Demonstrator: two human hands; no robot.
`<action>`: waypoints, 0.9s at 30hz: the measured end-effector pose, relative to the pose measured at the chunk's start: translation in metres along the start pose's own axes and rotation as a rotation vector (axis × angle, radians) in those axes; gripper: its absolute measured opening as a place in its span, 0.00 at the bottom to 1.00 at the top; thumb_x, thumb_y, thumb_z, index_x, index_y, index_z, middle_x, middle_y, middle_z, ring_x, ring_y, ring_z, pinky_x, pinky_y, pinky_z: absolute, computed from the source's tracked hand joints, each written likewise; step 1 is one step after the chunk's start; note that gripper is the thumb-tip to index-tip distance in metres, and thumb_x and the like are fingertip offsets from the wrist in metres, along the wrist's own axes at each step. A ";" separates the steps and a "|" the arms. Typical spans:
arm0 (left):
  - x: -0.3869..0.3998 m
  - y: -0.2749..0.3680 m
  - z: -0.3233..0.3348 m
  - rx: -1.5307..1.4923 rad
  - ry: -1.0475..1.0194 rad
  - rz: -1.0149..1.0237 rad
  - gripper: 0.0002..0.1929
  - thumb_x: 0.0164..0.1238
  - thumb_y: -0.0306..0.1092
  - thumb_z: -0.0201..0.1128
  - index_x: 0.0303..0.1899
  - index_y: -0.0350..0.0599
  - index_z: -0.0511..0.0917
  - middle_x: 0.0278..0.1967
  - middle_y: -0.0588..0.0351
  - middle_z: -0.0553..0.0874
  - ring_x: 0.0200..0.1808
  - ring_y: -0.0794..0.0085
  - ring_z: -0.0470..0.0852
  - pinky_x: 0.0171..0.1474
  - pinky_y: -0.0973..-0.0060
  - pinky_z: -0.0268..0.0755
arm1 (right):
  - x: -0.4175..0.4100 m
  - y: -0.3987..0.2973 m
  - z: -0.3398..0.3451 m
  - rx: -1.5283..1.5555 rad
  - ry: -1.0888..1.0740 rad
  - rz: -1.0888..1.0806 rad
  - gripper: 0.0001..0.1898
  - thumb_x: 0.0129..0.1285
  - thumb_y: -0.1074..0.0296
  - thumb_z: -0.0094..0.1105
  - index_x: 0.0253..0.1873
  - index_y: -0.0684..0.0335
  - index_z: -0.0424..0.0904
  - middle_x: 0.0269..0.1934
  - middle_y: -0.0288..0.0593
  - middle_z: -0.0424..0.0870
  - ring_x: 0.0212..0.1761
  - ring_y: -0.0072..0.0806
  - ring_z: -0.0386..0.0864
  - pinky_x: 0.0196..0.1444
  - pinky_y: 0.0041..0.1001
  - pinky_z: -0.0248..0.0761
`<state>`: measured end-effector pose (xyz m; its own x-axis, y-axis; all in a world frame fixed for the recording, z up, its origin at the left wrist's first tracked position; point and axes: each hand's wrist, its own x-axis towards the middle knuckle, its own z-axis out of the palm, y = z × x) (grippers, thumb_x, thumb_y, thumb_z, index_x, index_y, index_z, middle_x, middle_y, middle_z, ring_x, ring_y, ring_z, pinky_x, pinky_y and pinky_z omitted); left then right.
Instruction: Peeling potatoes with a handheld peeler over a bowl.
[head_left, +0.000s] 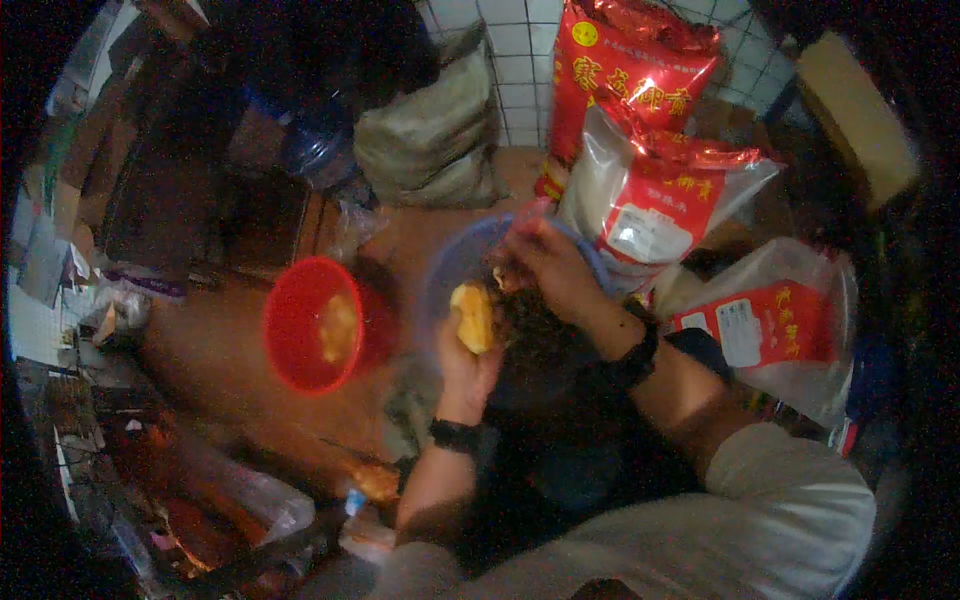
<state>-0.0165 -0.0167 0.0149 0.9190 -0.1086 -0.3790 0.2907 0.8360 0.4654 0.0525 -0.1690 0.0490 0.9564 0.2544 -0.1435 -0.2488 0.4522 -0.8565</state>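
My left hand holds a peeled yellow piece of food, which looks like a potato, upright in its fingers. To its right, my right hand is closed around a pinkish-red handled tool, perhaps a peeler; blur hides its working end. Both hands are above a large bluish plastic basin with dark contents. Left of the basin stands a red plastic bucket with several pale yellow pieces in it.
Red and clear plastic rice bags stand behind and to the right. A woven sack leans at the tiled wall. Left of it is a large blue water bottle. Clear plastic packaging lies at the lower left.
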 end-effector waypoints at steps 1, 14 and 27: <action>0.002 -0.003 -0.002 0.025 0.016 0.028 0.22 0.59 0.38 0.56 0.56 0.47 0.68 0.46 0.56 0.77 0.45 0.67 0.77 0.45 0.69 0.73 | 0.002 0.005 -0.002 -0.010 0.007 -0.017 0.10 0.67 0.63 0.52 0.47 0.61 0.70 0.42 0.40 0.78 0.42 0.27 0.77 0.43 0.27 0.74; -0.011 -0.001 0.013 0.501 0.013 0.318 0.30 0.33 0.20 0.56 0.47 0.48 0.64 0.41 0.58 0.73 0.43 0.69 0.74 0.43 0.76 0.70 | -0.001 0.030 0.006 -0.301 -0.100 -0.078 0.09 0.67 0.63 0.51 0.46 0.61 0.72 0.37 0.35 0.77 0.42 0.25 0.77 0.44 0.26 0.72; -0.003 0.008 0.007 0.435 -0.133 0.330 0.31 0.40 0.21 0.55 0.55 0.45 0.64 0.45 0.56 0.75 0.48 0.66 0.76 0.54 0.72 0.70 | -0.002 0.021 0.011 -0.223 -0.147 -0.108 0.13 0.67 0.62 0.51 0.50 0.62 0.67 0.45 0.42 0.77 0.45 0.31 0.78 0.47 0.30 0.72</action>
<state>-0.0147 -0.0140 0.0254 0.9973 0.0304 -0.0665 0.0395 0.5411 0.8400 0.0438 -0.1510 0.0366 0.9390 0.3437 0.0138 -0.0914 0.2880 -0.9533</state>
